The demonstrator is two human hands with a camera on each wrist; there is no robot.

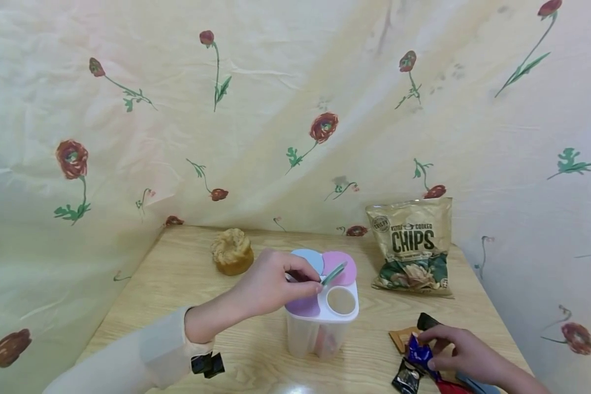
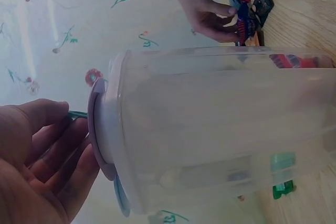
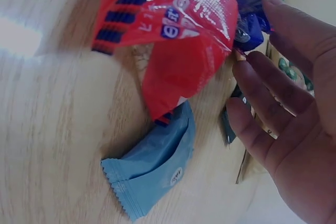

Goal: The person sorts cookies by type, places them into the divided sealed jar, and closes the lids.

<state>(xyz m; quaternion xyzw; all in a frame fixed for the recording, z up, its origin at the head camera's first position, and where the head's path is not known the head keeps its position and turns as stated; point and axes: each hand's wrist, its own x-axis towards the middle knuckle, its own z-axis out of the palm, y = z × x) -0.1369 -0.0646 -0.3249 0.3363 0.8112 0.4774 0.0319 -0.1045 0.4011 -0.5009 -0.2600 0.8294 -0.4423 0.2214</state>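
A clear container (image 1: 300, 336) with a white top stands mid-table. Blue (image 1: 307, 258), pink (image 1: 342, 262) and purple lids (image 1: 302, 308) cover three of its openings, while the front right opening is uncovered. Above the top, my left hand (image 1: 271, 282) pinches a thin green lid (image 1: 334, 273), seen nearly edge-on, between thumb and fingers. At the right, my right hand (image 1: 465, 353) pinches a dark blue wrapped snack (image 1: 417, 350) lying among other packets. A red packet (image 3: 194, 40) and a light blue packet (image 3: 152, 171) lie beside that hand.
A standing bag of chips (image 1: 413, 249) is at the back right, and a ring-shaped brown bun (image 1: 232, 251) at the back left. Black (image 1: 406, 376) and orange-brown packets (image 1: 399, 339) lie near the right hand. Flowered cloth hangs behind the table.
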